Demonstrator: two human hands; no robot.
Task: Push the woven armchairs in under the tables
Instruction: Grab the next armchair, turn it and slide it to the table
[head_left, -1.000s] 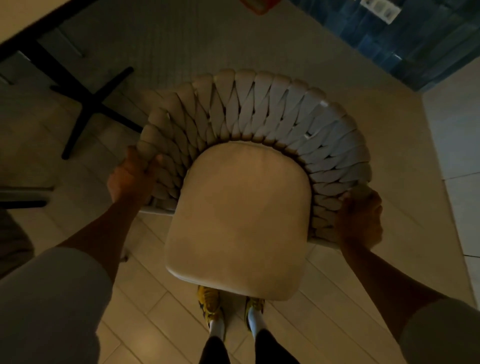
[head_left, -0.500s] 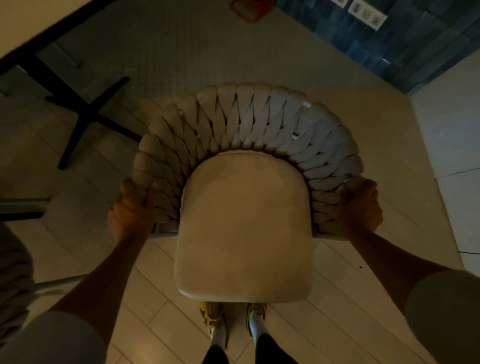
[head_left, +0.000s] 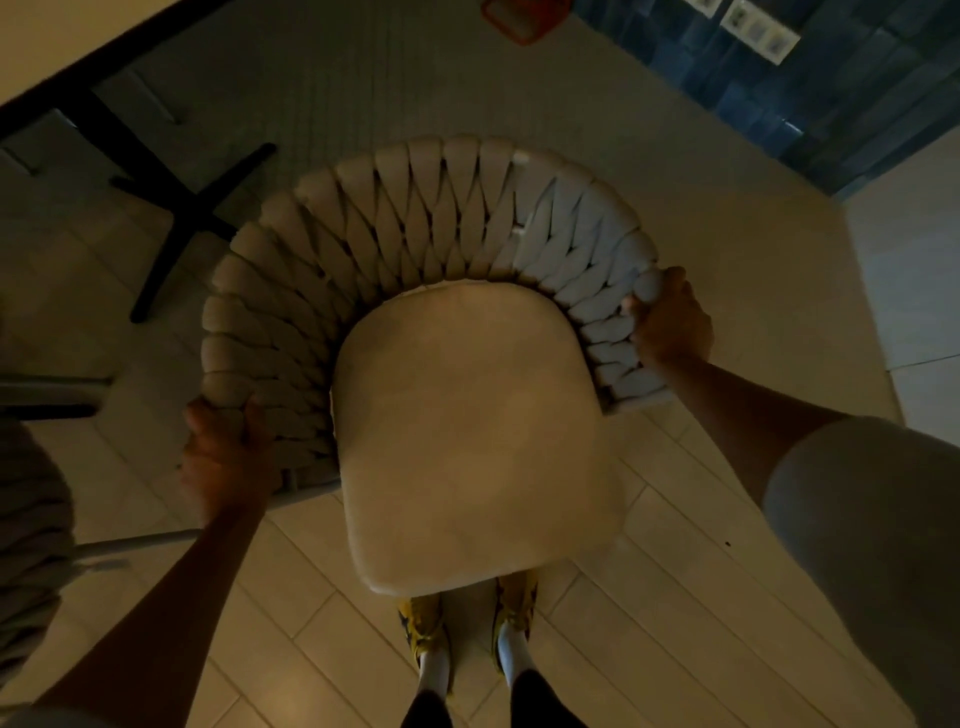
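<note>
Pale tile floor (head_left: 675, 597), dim warm light. Blue tiled wall (head_left: 831, 88) at upper right with white sockets (head_left: 758, 31); an orange object (head_left: 524, 18) lies on the floor at the top edge, cut off by the frame.

Bench (head_left: 47, 36) in the upper-left corner, light top with a dark edge. Its black cross foot (head_left: 187, 208) stands on the floor just beside the chair's left curve. At my far left, part of a second woven chair (head_left: 26, 519) with a pale metal leg (head_left: 135, 543) reaching toward my left arm.

Open floor runs to the right of the chair and beyond its back, up to the wall.

Woven armchair (head_left: 441, 218) stands out on the floor in front of me, not under the bench, its back away from me. Thick cream straps plaited round a curved back; smooth beige seat cushion (head_left: 467, 426), front edge over my yellow shoes (head_left: 421, 629).

Hands well apart: left hand (head_left: 228, 457) grips the left arm end, right hand (head_left: 670, 322) grips the right rim.
</note>
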